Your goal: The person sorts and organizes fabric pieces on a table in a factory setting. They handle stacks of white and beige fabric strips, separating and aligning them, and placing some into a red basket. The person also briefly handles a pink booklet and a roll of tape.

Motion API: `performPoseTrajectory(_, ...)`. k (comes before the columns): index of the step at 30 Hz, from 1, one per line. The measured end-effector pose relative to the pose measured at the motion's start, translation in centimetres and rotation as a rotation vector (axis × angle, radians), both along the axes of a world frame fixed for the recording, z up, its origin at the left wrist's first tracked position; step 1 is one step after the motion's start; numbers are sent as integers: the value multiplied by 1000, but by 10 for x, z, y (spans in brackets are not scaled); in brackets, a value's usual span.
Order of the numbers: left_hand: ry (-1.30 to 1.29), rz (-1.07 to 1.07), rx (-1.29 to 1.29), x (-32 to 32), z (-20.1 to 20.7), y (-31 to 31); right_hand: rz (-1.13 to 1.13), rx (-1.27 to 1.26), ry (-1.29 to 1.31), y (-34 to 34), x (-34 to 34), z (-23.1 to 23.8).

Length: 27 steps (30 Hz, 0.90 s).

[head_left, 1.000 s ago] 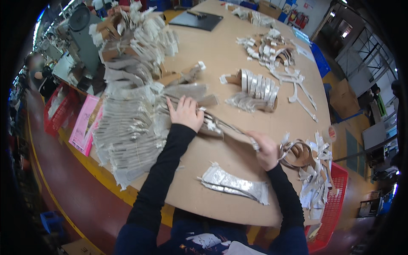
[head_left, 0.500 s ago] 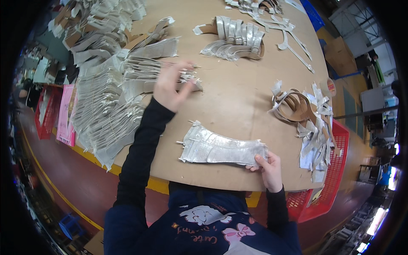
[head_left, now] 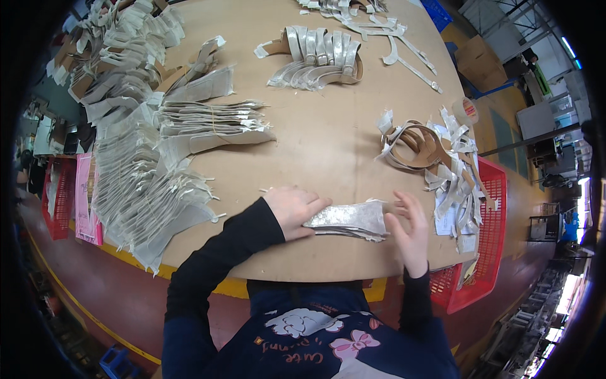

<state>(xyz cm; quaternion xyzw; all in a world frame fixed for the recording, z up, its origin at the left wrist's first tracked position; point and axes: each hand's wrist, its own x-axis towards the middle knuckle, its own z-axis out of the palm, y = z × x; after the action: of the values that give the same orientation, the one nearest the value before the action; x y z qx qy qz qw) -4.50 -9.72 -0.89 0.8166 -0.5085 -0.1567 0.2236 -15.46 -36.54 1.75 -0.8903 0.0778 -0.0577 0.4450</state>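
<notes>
A small stack of silvery, curved material pieces (head_left: 347,217) lies flat near the table's front edge. My left hand (head_left: 291,212) is closed over its left end, hiding that end, with the fingers on top and the thumb on the near side. Just off the other end, my right hand (head_left: 410,230) has its fingers apart and holds nothing. To the left lies a tied bundle of similar pieces (head_left: 214,123), grey side up, beside a large spread of grey pieces (head_left: 136,183).
Several silvery straps with buckles (head_left: 322,54) lie at the back, and loose thin straps (head_left: 410,54) farther right. A coiled brown-lined strap bundle (head_left: 413,145) sits near a tape roll (head_left: 466,110). Red baskets (head_left: 489,221) stand beyond the tabletop (head_left: 315,148) on both sides.
My left hand has come from the tied bundle to the near stack's left end. My right hand has let go of the right end. The fanned pieces now lie more closely together.
</notes>
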Motion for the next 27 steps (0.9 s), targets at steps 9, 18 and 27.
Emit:
performPoseTrajectory(9, -182, 41, 33, -29, -3, -15, 248, -298, -397, 0, 76, 92)
performPoseTrajectory(18, -13, 94, -199, -6, -2, 0, 202, -43, 75, -11, 303, 17)
performPoseTrajectory(27, -115, 323, -174, 5, -11, 9, -15, -709, -239, 8, 348, -15)
